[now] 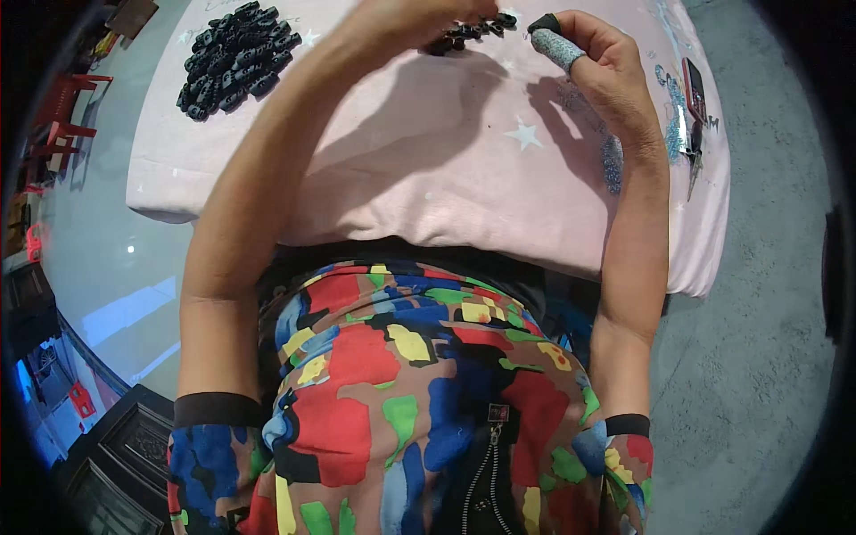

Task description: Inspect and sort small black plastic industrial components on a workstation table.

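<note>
My left hand (pixel 450 11) reaches across to the far middle of the table, partly cut off by the top edge; its fingers hardly show. Close by it lies a small cluster of black plastic parts (pixel 468 34). My right hand (pixel 602 62) is raised over the cloth to the right, with thumb and forefinger brought together. A grey speckled wrap (pixel 558 49) covers that thumb. Something black (pixel 543 24) shows at the forefinger's tip; whether it is a held part or a finger cover I cannot tell. A large heap of similar black parts (pixel 234 61) sits at the far left.
A pink cloth with stars (pixel 392 192) covers the table. Along its right side lie a red and black object (pixel 694 89) and a slim pointed metal tool (pixel 694 165). Red chairs (pixel 64 120) stand on the floor at left, and a dark carved panel (pixel 120 464) is at lower left.
</note>
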`<act>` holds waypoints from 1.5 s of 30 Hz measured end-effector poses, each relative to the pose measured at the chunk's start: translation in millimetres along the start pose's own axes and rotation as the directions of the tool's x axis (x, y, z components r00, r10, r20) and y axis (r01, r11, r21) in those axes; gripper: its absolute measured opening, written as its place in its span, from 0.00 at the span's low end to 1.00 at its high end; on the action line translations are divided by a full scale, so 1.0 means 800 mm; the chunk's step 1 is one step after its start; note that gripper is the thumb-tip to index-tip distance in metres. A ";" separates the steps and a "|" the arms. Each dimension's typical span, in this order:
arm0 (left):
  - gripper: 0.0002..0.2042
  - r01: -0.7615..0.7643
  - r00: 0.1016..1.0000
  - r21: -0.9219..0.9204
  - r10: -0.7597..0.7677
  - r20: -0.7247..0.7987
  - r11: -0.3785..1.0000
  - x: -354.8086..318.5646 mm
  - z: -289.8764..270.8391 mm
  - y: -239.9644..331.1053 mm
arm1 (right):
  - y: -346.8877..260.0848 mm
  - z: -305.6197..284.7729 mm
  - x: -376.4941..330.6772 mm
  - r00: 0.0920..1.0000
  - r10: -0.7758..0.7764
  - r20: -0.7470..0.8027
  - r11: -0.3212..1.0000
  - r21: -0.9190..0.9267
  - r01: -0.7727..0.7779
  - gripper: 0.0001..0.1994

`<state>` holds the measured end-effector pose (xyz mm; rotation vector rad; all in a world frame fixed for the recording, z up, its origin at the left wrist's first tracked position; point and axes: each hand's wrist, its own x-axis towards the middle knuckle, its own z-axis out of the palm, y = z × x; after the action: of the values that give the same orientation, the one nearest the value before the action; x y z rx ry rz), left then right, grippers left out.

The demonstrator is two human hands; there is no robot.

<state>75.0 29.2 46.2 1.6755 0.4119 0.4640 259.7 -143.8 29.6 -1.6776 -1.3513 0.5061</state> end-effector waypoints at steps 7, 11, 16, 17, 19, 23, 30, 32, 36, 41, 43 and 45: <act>0.10 0.050 0.997 0.514 -0.072 0.023 0.857 -0.041 -0.036 0.014 | -0.026 0.047 -0.002 0.997 0.074 0.001 0.982 -0.173 -0.073 0.09; 0.10 -0.081 0.995 0.524 0.042 0.087 0.848 -0.056 -0.038 0.004 | -0.030 0.053 -0.002 0.999 -0.034 -0.010 0.984 -0.175 0.032 0.09; 0.11 -0.178 0.973 0.586 0.229 -0.013 0.791 -0.044 -0.026 -0.006 | -0.036 0.055 -0.003 0.997 -0.041 -0.058 0.945 -0.328 0.020 0.09; 0.11 -0.191 0.967 0.681 0.256 0.005 0.707 -0.037 -0.021 -0.007 | -0.037 0.055 -0.003 0.998 -0.040 -0.058 0.944 -0.329 0.019 0.09; 0.12 -0.491 0.809 0.790 0.528 0.256 0.369 -0.010 -0.024 -0.055 | -0.046 0.056 -0.002 0.996 0.047 -0.077 0.949 -0.307 -0.069 0.09; 0.09 -0.320 0.944 0.788 0.249 0.217 0.525 -0.024 -0.016 -0.035 | -0.030 0.048 -0.007 0.993 -0.042 -0.112 0.921 -0.389 -0.005 0.09; 0.09 -0.279 0.909 0.788 0.415 0.033 0.549 0.006 -0.002 -0.036 | -0.038 0.048 -0.001 0.989 0.023 -0.147 0.935 -0.348 -0.073 0.09; 0.09 -0.316 0.879 0.792 0.475 0.038 0.522 0.022 0.003 -0.043 | -0.034 0.049 0.000 0.990 -0.008 -0.144 0.934 -0.355 -0.044 0.09; 0.08 -0.296 0.917 0.806 0.388 0.090 0.512 0.030 0.015 -0.036 | -0.033 0.046 -0.001 0.992 -0.023 -0.121 0.914 -0.405 -0.028 0.09; 0.08 -0.350 0.906 0.690 0.416 0.078 0.634 0.039 0.003 -0.054 | -0.038 0.048 -0.001 0.990 -0.074 -0.124 0.900 -0.436 0.012 0.09; 0.08 -0.357 0.924 0.717 0.340 0.176 0.599 0.031 0.001 -0.037 | -0.048 0.050 -0.003 0.986 0.060 -0.156 0.917 -0.382 -0.116 0.10; 0.08 -0.255 0.967 0.652 0.190 0.170 0.714 0.026 -0.004 -0.018 | -0.044 0.047 -0.003 0.988 0.036 -0.149 0.918 -0.386 -0.092 0.10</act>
<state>91.2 44.8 33.9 2.4695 0.3243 0.4373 210.3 -131.5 38.9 -2.0469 -1.3602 0.1519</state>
